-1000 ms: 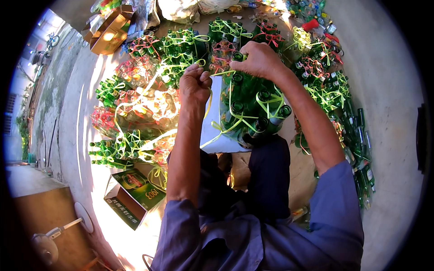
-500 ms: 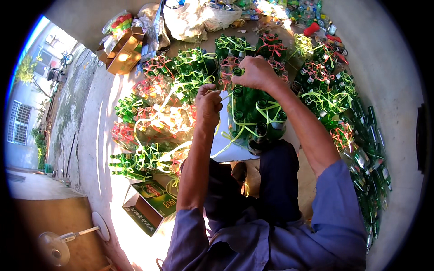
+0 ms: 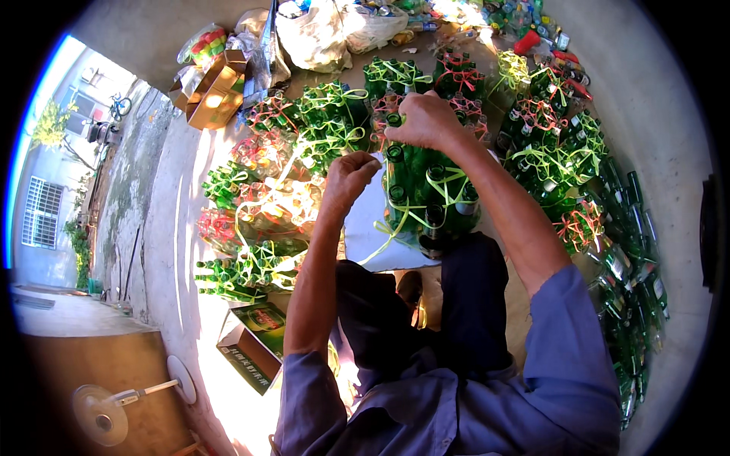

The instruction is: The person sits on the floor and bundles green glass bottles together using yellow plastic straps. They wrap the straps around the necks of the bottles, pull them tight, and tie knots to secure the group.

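Note:
Before me a cluster of green glass bottles (image 3: 414, 171) stands upright on a white board (image 3: 363, 232). Yellow-green plastic strap (image 3: 403, 209) loops around the nearer necks, and a loose end trails over the board. My right hand (image 3: 427, 121) is closed at the far-left bottle's neck, its thumb just below the mouth (image 3: 394, 120); whether it grips glass or strap is hidden. To the left of the cluster, apart from the bottles, my left hand (image 3: 351, 176) is closed in a pinch. Anything between those fingertips is too small to make out.
Strapped bundles of bottles (image 3: 327, 114) stand beyond and to the left; more bundles (image 3: 551, 156) stand at right beside a pile of loose green bottles (image 3: 631, 281). An open carton (image 3: 255, 342) lies at lower left near a white fan-like stand (image 3: 137, 395). Stuffed bags (image 3: 315, 38) sit at the back.
My left hand has turned, its fingertips now pointing right toward the bottles. The strap seen below it before no longer shows. My right hand stays at the same neck, shifted slightly.

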`<state>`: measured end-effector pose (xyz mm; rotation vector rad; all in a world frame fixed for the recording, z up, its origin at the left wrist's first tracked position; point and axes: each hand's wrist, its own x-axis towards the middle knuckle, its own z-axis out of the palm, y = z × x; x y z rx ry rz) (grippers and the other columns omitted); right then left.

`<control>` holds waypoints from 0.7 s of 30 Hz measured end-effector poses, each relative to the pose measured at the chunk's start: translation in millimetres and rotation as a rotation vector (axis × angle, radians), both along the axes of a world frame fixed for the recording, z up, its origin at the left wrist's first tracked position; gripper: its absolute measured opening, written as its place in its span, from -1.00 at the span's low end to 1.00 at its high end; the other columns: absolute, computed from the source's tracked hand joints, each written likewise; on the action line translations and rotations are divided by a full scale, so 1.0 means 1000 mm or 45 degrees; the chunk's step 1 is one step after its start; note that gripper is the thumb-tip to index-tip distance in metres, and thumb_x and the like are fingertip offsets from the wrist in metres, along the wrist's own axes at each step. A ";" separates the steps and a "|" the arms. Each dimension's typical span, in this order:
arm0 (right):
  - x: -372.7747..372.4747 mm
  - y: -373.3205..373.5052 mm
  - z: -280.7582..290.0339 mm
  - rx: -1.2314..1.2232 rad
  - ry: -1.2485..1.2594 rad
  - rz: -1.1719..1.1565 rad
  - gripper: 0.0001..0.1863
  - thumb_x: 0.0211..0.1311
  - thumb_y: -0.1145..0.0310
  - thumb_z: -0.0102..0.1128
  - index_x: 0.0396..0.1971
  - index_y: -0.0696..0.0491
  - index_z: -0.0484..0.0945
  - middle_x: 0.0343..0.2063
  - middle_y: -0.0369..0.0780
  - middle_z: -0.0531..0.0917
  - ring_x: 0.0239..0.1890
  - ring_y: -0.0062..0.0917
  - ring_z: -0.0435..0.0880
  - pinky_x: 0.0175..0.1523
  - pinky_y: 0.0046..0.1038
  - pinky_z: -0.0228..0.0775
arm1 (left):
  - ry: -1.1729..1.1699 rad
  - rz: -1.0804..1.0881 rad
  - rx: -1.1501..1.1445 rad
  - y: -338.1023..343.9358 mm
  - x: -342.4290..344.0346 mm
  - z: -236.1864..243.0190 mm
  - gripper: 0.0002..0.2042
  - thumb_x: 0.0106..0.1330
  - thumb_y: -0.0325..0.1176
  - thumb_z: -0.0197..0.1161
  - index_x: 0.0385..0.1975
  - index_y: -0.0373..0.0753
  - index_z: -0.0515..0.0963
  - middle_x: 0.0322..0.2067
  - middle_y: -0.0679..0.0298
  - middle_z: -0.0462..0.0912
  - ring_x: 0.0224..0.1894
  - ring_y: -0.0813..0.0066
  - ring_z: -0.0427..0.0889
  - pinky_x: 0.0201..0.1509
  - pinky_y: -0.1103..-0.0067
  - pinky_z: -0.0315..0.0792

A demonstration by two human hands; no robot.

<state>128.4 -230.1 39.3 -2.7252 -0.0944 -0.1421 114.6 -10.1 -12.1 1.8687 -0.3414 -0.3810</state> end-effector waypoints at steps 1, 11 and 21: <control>0.000 0.001 0.001 0.001 0.007 0.006 -0.36 -0.20 -0.09 0.35 -0.23 0.17 0.71 -0.13 -0.05 0.71 0.00 -0.06 0.62 0.15 -0.26 0.50 | -0.024 0.033 0.064 0.004 0.000 0.006 -0.86 0.26 -0.40 0.24 -0.27 -0.30 0.62 -0.53 0.46 0.54 -0.47 0.69 0.42 -0.37 0.66 0.25; 0.007 -0.003 -0.005 0.048 -0.082 0.110 -0.41 -0.15 -0.11 0.36 -0.28 0.13 0.75 -0.32 -0.04 0.74 -0.18 -0.13 0.72 0.23 -0.25 0.41 | -0.609 0.133 -0.171 -0.045 -0.003 0.055 -0.85 0.21 -0.58 0.21 -0.25 -0.26 0.48 -0.46 0.21 0.63 -0.40 0.43 0.64 -0.32 0.51 0.46; 0.010 -0.005 -0.002 -0.056 0.098 0.116 -0.02 -0.28 -0.48 0.41 -0.07 0.15 0.68 -0.01 -0.02 0.67 0.06 -0.07 0.61 0.19 -0.19 0.45 | -1.065 -0.260 0.590 -0.077 -0.057 0.058 -0.69 0.06 -0.58 0.11 -0.16 -0.25 0.32 -0.61 -0.01 0.57 -0.51 -0.13 0.60 -0.46 0.09 0.36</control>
